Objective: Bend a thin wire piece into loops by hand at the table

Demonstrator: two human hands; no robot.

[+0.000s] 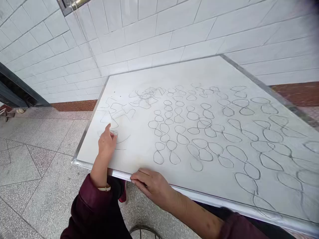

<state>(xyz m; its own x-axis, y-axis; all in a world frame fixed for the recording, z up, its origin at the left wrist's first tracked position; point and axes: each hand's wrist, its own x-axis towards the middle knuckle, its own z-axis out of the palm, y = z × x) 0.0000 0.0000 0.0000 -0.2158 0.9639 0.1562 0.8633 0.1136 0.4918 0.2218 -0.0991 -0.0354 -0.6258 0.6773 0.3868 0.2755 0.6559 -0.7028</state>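
A white board [142, 139] with a silvery metal frame lies in front of me, covered in thin dark pen lines. Over its left part, my left hand [107, 142] stretches out its index finger toward scribbled zigzag lines [112, 111]; I see nothing held in it. Whether the fingertip touches the surface I cannot tell. At the near edge, my right hand [153, 186] is closed around the metal rim, fingers and thumb together there. Rows of looped figure-eight shapes [179, 134] fill the middle and right of the board.
A white tiled wall [154, 36] rises behind the board, with a reddish-brown strip [74, 105] at its foot. Speckled stone floor [45, 159] extends on the left, near a dark door frame [22, 86]. Below the near edge, part of a round stool [144, 232] shows.
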